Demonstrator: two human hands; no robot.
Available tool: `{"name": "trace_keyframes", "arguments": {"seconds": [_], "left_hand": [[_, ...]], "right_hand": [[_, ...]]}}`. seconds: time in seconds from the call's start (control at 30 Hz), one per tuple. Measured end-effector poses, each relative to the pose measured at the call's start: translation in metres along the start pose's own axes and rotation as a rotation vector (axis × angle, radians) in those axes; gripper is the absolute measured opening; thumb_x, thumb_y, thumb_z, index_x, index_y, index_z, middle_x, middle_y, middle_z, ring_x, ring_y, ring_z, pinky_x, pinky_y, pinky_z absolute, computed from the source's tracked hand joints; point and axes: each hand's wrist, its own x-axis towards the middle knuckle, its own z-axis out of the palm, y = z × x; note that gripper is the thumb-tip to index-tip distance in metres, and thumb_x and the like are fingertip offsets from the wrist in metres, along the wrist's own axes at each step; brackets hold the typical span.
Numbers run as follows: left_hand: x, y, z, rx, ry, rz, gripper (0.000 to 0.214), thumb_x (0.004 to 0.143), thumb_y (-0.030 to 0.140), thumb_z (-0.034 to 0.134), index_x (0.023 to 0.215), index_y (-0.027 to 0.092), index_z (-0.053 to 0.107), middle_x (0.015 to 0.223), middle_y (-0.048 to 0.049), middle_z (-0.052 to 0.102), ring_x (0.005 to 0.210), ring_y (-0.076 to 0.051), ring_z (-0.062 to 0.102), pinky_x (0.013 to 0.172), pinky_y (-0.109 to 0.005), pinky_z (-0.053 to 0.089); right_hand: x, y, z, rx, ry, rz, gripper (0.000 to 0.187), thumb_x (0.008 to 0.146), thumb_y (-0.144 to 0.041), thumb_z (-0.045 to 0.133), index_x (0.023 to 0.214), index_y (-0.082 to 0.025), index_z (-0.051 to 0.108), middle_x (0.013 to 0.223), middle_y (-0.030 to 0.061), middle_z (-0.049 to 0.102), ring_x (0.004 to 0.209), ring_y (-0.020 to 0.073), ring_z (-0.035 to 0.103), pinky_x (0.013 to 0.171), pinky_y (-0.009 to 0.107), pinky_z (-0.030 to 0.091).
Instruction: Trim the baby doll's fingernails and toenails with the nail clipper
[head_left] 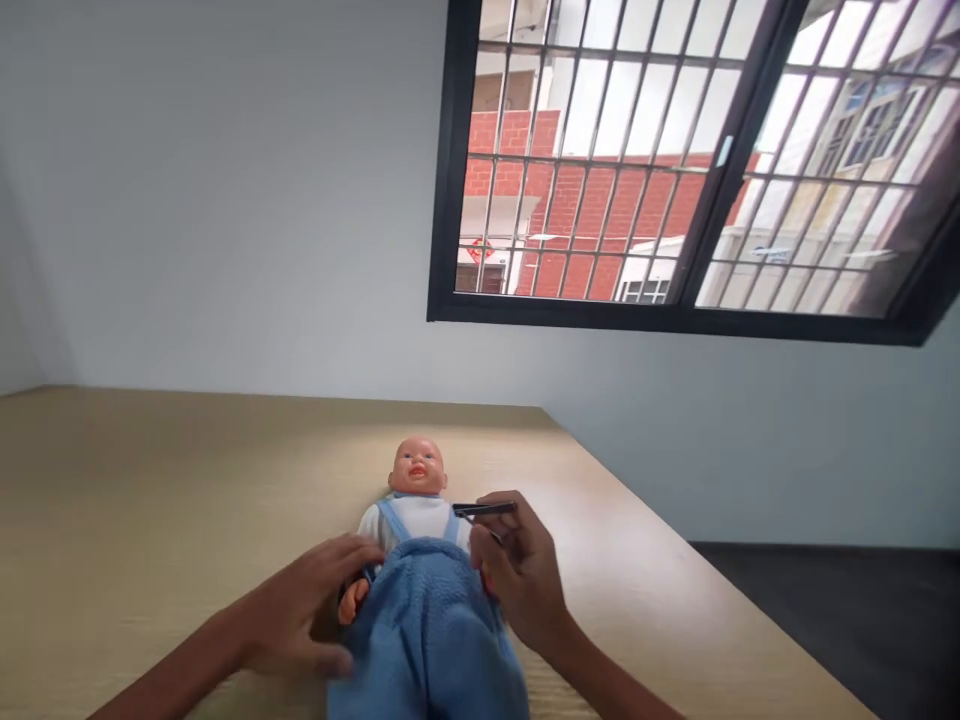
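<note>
A baby doll (417,470) lies on its back on the wooden table (150,500), head toward the wall. It wears a white shirt and blue knitted overalls (429,620). My left hand (307,605) rests over the doll's arm at its left side, fingers curled around it. My right hand (521,575) presses on the doll's other side and pinches a thin dark metal tool (484,510), held level near the doll's shoulder.
The table's right edge (675,540) runs diagonally, with dark floor (862,620) beyond it. A plain grey wall stands behind, with a barred black-framed window (675,170) at the upper right.
</note>
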Motion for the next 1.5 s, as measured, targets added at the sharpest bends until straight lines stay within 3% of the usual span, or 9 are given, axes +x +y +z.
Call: {"name": "trace_keyframes", "arguments": {"seconds": [0.07, 0.17, 0.27, 0.37, 0.47, 0.6, 0.77, 1.07, 1.5], "left_hand": [[0.009, 0.011, -0.016, 0.015, 0.009, -0.108, 0.060, 0.086, 0.071, 0.057, 0.130, 0.031, 0.056, 0.129, -0.0063, 0.060, 0.116, -0.031, 0.056, 0.102, -0.039, 0.045], [0.049, 0.035, -0.025, 0.068, -0.050, -0.161, 0.034, 0.095, 0.052, 0.056, 0.119, 0.029, 0.062, 0.125, -0.0054, 0.063, 0.113, -0.027, 0.059, 0.098, -0.036, 0.047], [0.098, 0.056, -0.004, 0.058, -0.045, -0.055, 0.034, 0.094, 0.044, 0.060, 0.123, 0.026, 0.060, 0.127, -0.0072, 0.062, 0.115, -0.027, 0.060, 0.097, -0.038, 0.049], [0.135, 0.063, 0.027, 0.023, -0.250, 0.147, 0.044, 0.082, 0.036, 0.077, 0.123, 0.026, 0.063, 0.125, -0.0080, 0.064, 0.119, -0.030, 0.058, 0.101, -0.042, 0.047], [0.153, 0.057, 0.044, -0.061, -0.330, 0.182, 0.014, 0.090, 0.031, 0.070, 0.102, 0.025, 0.070, 0.109, -0.0043, 0.070, 0.104, -0.024, 0.064, 0.096, -0.036, 0.047], [0.155, 0.051, 0.046, -0.165, -0.284, 0.086, 0.023, 0.102, 0.028, 0.048, 0.087, 0.020, 0.065, 0.092, -0.0025, 0.067, 0.086, -0.018, 0.061, 0.080, -0.028, 0.046], [0.154, 0.049, 0.044, -0.296, -0.243, -0.033, 0.028, 0.105, 0.035, 0.043, 0.090, 0.020, 0.061, 0.091, -0.0003, 0.065, 0.087, -0.017, 0.058, 0.081, -0.028, 0.043], [0.155, 0.048, 0.046, -0.304, -0.262, -0.044, 0.027, 0.105, 0.035, 0.043, 0.090, 0.020, 0.059, 0.092, 0.0002, 0.064, 0.086, -0.017, 0.058, 0.080, -0.029, 0.043], [0.154, 0.058, 0.044, -0.175, -0.327, -0.003, 0.023, 0.105, 0.029, 0.043, 0.098, 0.022, 0.063, 0.101, -0.0006, 0.064, 0.095, -0.018, 0.056, 0.087, -0.032, 0.042]], "right_hand": [[-0.005, 0.004, -0.022, -0.058, 0.078, 0.007, 0.018, 0.097, -0.036, 0.058, 0.102, -0.020, 0.052, 0.065, -0.0038, 0.060, 0.050, 0.0116, 0.061, 0.047, 0.021, 0.051], [-0.013, 0.019, -0.047, -0.179, 0.187, -0.022, 0.016, 0.098, -0.037, 0.054, 0.098, -0.021, 0.052, 0.064, -0.0042, 0.059, 0.052, 0.0125, 0.062, 0.050, 0.023, 0.052], [-0.020, 0.037, -0.061, -0.310, 0.188, -0.118, 0.026, 0.091, -0.045, 0.062, 0.087, -0.020, 0.056, 0.063, -0.0025, 0.061, 0.052, 0.0140, 0.063, 0.052, 0.025, 0.051], [-0.023, 0.045, -0.065, -0.399, 0.163, -0.254, 0.035, 0.084, -0.054, 0.068, 0.079, -0.021, 0.057, 0.058, -0.0025, 0.061, 0.048, 0.0148, 0.062, 0.051, 0.027, 0.050], [-0.027, 0.041, -0.062, -0.428, 0.162, -0.352, 0.033, 0.092, -0.053, 0.059, 0.087, -0.020, 0.057, 0.061, -0.0008, 0.064, 0.047, 0.0146, 0.062, 0.050, 0.028, 0.052], [-0.030, 0.034, -0.055, -0.404, 0.071, -0.474, 0.032, 0.095, -0.054, 0.056, 0.095, -0.022, 0.054, 0.067, 0.0011, 0.069, 0.056, 0.0164, 0.069, 0.059, 0.030, 0.059], [-0.026, 0.027, -0.054, -0.407, -0.029, -0.549, 0.029, 0.094, -0.048, 0.062, 0.096, -0.022, 0.052, 0.067, 0.0020, 0.071, 0.069, 0.0180, 0.075, 0.074, 0.033, 0.063], [-0.023, 0.023, -0.054, -0.462, -0.013, -0.512, 0.026, 0.098, -0.045, 0.058, 0.107, -0.022, 0.050, 0.077, 0.0054, 0.073, 0.073, 0.0184, 0.074, 0.067, 0.031, 0.062], [-0.035, 0.023, -0.047, -0.485, -0.059, -0.436, 0.022, 0.101, -0.037, 0.047, 0.089, -0.018, 0.051, 0.070, 0.0056, 0.067, 0.059, 0.0171, 0.064, 0.058, 0.031, 0.053]]}}
